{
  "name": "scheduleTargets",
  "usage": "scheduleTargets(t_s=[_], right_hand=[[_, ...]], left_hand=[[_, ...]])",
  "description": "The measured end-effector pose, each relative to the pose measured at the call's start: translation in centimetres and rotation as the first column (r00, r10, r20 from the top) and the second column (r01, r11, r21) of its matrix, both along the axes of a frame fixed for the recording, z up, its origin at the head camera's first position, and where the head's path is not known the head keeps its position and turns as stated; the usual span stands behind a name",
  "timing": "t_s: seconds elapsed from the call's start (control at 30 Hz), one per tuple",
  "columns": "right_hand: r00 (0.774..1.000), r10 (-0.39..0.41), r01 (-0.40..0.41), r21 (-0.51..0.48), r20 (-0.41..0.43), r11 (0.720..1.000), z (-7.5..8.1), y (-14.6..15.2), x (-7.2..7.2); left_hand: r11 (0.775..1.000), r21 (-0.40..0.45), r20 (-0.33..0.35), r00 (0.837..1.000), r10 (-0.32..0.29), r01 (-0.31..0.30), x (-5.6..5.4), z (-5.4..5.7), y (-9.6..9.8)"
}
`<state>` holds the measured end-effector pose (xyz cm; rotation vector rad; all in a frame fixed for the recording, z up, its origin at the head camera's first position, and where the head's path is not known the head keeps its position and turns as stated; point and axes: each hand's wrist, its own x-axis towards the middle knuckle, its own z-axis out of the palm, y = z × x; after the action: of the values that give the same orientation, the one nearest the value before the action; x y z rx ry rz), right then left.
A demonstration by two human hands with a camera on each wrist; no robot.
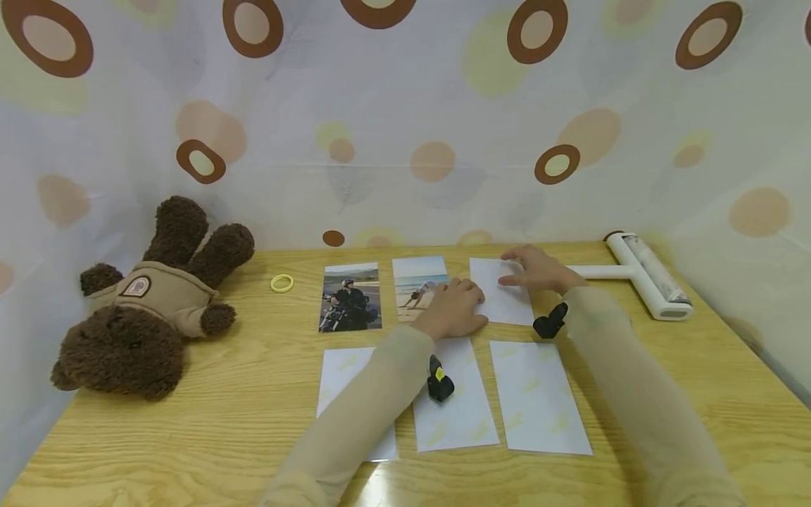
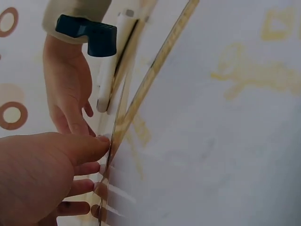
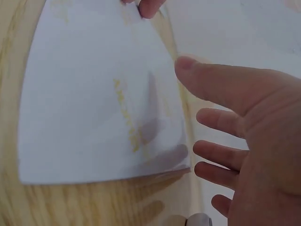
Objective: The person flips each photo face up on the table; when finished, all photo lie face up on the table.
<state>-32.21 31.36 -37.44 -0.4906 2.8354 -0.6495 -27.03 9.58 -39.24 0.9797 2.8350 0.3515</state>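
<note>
My left hand (image 1: 453, 308) reaches over the lower right of a beach photo (image 1: 408, 285), its fingertips by the left edge of a white-backed photo card (image 1: 510, 310). In the left wrist view, the fingers of that hand (image 2: 42, 174) are extended, with fingertips down at a glossy surface. My right hand (image 1: 537, 269) hovers at the same card's upper right side, fingers spread. The right wrist view shows this hand (image 3: 263, 132) beside the edge of the white card (image 3: 89, 108), holding nothing. Pale yellow print marks the card's back.
A motorcycle photo (image 1: 350, 299) lies at the left of the back row. Three white-backed cards (image 1: 538, 398) form the front row, partly under the left forearm. A yellow ring (image 1: 281, 283) and brown teddy bear (image 1: 127, 345) lie left; a white T-shaped tool (image 1: 652, 282) lies right.
</note>
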Motion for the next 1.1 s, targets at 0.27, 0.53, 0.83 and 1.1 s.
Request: scheduleTargets(t_s=[0.27,0.53,0.83,1.1], right_hand=[[0.996,-0.075,0.067,0.151,0.052,0.986,-0.8,0.6,-0.5],[0.994,-0.105,0.099,0.14,0.039,0.985,-0.1,0.2,-0.5],[0.979,-0.202,0.203,-0.081,0.023,0.976,0.3,0.2,-0.2],[0.957,-0.289,0.288,-0.264,0.035,0.921,0.7,0.0,0.0]], left_hand=[[1.0,-0.009,-0.015,1.0,0.009,-0.009,0.0,-0.4,0.4],[0.999,-0.035,-0.01,1.0,0.027,-0.027,0.0,-0.2,0.9],[0.993,0.028,0.017,0.993,0.115,-0.116,-0.1,-0.6,1.7],[0.958,0.205,0.081,0.979,0.187,-0.2,0.2,-0.3,1.7]])
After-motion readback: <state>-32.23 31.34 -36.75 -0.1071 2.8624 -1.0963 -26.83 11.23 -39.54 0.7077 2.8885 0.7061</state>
